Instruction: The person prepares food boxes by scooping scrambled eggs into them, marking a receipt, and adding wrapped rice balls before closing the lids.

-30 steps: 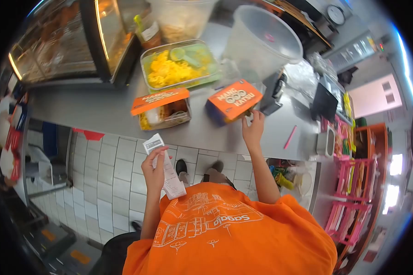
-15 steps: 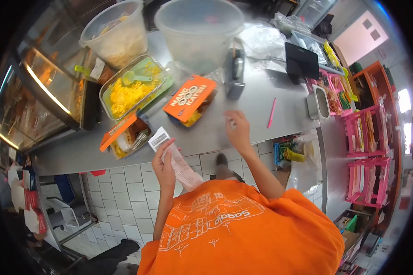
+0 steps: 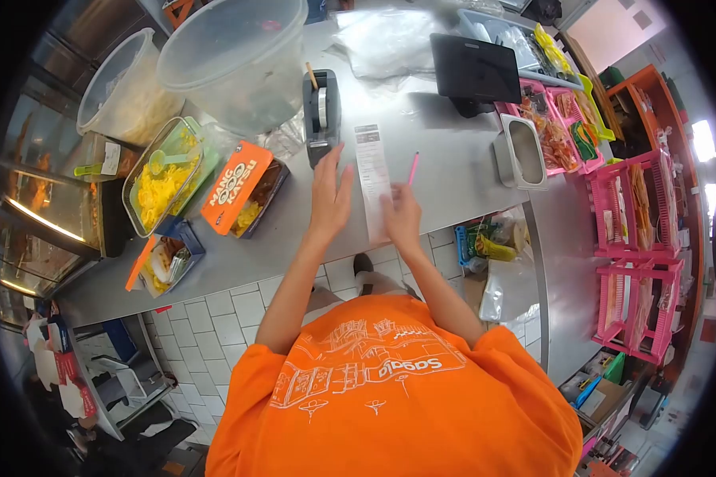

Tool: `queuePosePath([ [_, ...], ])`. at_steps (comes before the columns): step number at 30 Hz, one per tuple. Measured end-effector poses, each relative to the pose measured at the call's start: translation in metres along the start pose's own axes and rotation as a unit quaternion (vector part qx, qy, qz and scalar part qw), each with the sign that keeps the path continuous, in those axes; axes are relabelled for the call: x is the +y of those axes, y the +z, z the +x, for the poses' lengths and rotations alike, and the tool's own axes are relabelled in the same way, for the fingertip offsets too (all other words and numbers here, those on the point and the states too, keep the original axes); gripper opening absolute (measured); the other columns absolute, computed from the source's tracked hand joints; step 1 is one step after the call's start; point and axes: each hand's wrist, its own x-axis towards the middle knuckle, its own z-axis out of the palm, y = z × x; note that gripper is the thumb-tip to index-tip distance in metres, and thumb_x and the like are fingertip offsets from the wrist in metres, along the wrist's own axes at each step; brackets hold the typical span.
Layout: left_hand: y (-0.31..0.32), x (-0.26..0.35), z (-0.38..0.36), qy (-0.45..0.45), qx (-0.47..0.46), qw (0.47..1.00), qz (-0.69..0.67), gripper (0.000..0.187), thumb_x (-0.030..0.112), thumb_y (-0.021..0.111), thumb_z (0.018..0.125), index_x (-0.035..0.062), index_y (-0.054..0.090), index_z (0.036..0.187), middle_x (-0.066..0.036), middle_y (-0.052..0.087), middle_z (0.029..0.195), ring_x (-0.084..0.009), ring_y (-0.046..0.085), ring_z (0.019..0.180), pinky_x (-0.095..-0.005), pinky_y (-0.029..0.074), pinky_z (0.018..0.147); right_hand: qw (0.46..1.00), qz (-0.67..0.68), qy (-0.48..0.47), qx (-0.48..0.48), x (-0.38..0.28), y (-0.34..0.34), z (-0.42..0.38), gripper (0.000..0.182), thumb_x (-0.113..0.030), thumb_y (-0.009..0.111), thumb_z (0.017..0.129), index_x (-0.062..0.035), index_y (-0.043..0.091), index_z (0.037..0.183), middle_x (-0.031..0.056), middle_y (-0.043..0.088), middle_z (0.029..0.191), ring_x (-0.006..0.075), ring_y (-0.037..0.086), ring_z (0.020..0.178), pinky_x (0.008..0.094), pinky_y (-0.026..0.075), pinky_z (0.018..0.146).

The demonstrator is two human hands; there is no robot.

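A long paper receipt [image 3: 366, 163] now lies on the metal counter, printed side up. To its left my left hand [image 3: 330, 199] rests open, its fingers stretched and the fingertips at the near end of the black tape dispenser [image 3: 321, 119]. My right hand [image 3: 402, 215] is over the receipt's lower right edge, its thumb on the paper. Its curled fingers are closed at the lower end of a pink pen [image 3: 414, 167], which points away from me; the hand hides that end.
Left on the counter are an orange-lidded food box [image 3: 236, 187], a smaller open box [image 3: 167, 266], a tray of yellow food [image 3: 163, 191] and large plastic tubs [image 3: 235, 67]. A black tablet [image 3: 476, 67], metal container [image 3: 523, 155] and pink baskets [image 3: 632, 207] stand right.
The receipt has gone from my left hand onto the counter. My left hand has moved forward beside the tape dispenser, and my right hand has come to the pen. The view has shifted right.
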Motion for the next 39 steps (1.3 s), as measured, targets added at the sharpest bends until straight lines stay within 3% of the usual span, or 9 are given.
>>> queuePosePath([
  [6,0.009,-0.031,-0.025,0.053,-0.037,0.984,0.163,0.047,0.016,0.058,0.087,0.001,0.046,0.13,-0.018,0.05,0.129,-0.0359,0.044,0.122,-0.0426,0.035,0.103,0.915,-0.29,-0.276,0.056,0.04,-0.04,0.058,0.03,-0.002,0.057,0.079,-0.0001,0.058,0.109,0.0128,0.059,0.113,0.0276,0.055,0.1,0.0387,0.045,0.086],
  [8,0.009,-0.038,-0.015,0.058,-0.069,0.982,0.165,0.05,0.016,0.061,0.085,0.0017,0.046,0.13,-0.018,0.049,0.131,-0.0345,0.042,0.125,-0.0437,0.033,0.105,0.819,-0.393,-0.409,-0.091,0.056,-0.067,0.081,0.032,-0.006,0.056,0.076,-0.0035,0.058,0.108,0.0079,0.058,0.106,0.0264,0.053,0.103,0.038,0.043,0.088],
  [12,0.019,-0.05,0.009,0.134,-0.196,0.931,0.277,0.064,0.021,0.065,0.081,0.0062,0.039,0.137,-0.014,0.044,0.138,-0.0294,0.035,0.133,-0.0475,0.023,0.112,0.746,-0.43,-0.472,-0.187,0.063,-0.111,0.113,0.025,-0.008,0.053,0.079,-0.0049,0.059,0.103,0.0075,0.056,0.097,0.0245,0.055,0.098,0.0366,0.044,0.085],
  [18,0.044,-0.052,0.004,0.063,-0.154,0.938,0.305,0.086,0.033,0.071,0.074,0.0061,0.028,0.143,-0.012,0.04,0.141,-0.0254,0.029,0.137,-0.0494,0.012,0.115,0.825,-0.388,-0.377,-0.163,0.056,-0.137,0.119,0.021,0.0,0.061,0.074,-0.0043,0.057,0.095,0.0092,0.053,0.088,0.0266,0.055,0.088,0.0342,0.048,0.072],
  [20,0.048,-0.052,0.007,0.048,-0.128,0.94,0.314,0.09,0.036,0.073,0.072,0.0057,0.026,0.144,-0.012,0.04,0.141,-0.0248,0.028,0.137,-0.049,0.011,0.115,0.914,-0.207,-0.35,-0.018,0.045,-0.112,0.108,0.018,0.002,0.064,0.076,-0.0025,0.057,0.092,0.01,0.057,0.082,0.0239,0.06,0.076,0.0307,0.049,0.066],
  [22,0.051,-0.051,0.005,0.031,-0.118,0.939,0.322,0.094,0.037,0.073,0.071,0.0052,0.024,0.144,-0.013,0.04,0.141,-0.0243,0.029,0.137,-0.0489,0.01,0.115,0.982,-0.039,-0.184,0.027,0.044,-0.074,0.088,0.01,-0.001,0.064,0.08,-0.0005,0.058,0.088,0.0098,0.061,0.076,0.0181,0.062,0.066,0.0275,0.049,0.062],
  [25,0.053,-0.055,0.005,0.028,-0.108,0.943,0.313,0.096,0.036,0.075,0.068,0.0078,0.025,0.145,-0.016,0.038,0.141,-0.0261,0.029,0.137,-0.049,0.011,0.115,0.979,-0.021,-0.201,0.035,0.023,-0.029,0.063,0.009,-0.003,0.065,0.08,0.0011,0.059,0.085,0.0084,0.062,0.069,0.0143,0.062,0.06,0.0269,0.048,0.057],
  [27,0.053,-0.054,0.005,0.028,-0.11,0.941,0.318,0.096,0.036,0.075,0.069,0.0066,0.024,0.145,-0.016,0.038,0.141,-0.0251,0.029,0.137,-0.049,0.011,0.115,0.997,0.004,-0.079,0.014,0.02,-0.015,0.056,0.007,-0.003,0.064,0.079,0.0012,0.06,0.083,0.008,0.061,0.064,0.0153,0.061,0.057,0.0273,0.048,0.055],
  [39,0.051,-0.058,0.006,0.033,-0.106,0.943,0.313,0.096,0.037,0.075,0.068,0.0075,0.024,0.145,-0.015,0.039,0.142,-0.0254,0.03,0.137,-0.0499,0.013,0.114,0.994,-0.011,-0.101,0.036,0.03,-0.005,0.066,0.009,-0.006,0.065,0.078,0.002,0.061,0.081,0.0109,0.063,0.064,0.014,0.06,0.057,0.0275,0.048,0.054],
])
